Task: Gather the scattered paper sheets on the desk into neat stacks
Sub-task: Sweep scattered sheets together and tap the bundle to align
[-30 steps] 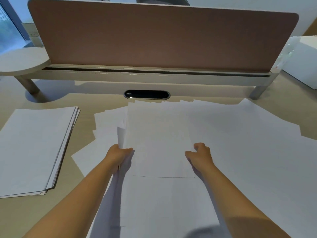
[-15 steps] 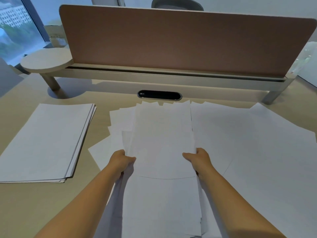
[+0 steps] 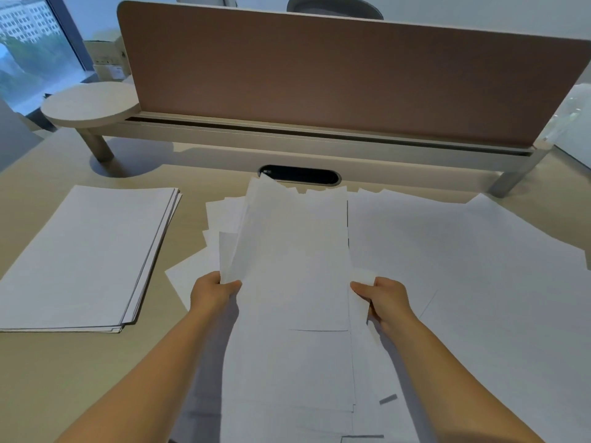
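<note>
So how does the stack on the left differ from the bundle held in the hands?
The left stack lies flat on the desk, untouched; the held bundle is gripped at its sides by the left hand and right hand. The stack's edges are nearly squared; the bundle's are ragged and fanned. Both are plain white sheets.

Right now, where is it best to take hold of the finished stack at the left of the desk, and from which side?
Probably at the right long edge of the finished stack, coming from the right. There the sheets are slightly fanned and that edge faces bare desk, so fingers could slide under; a second hand at the near short edge would help keep it square.
</note>
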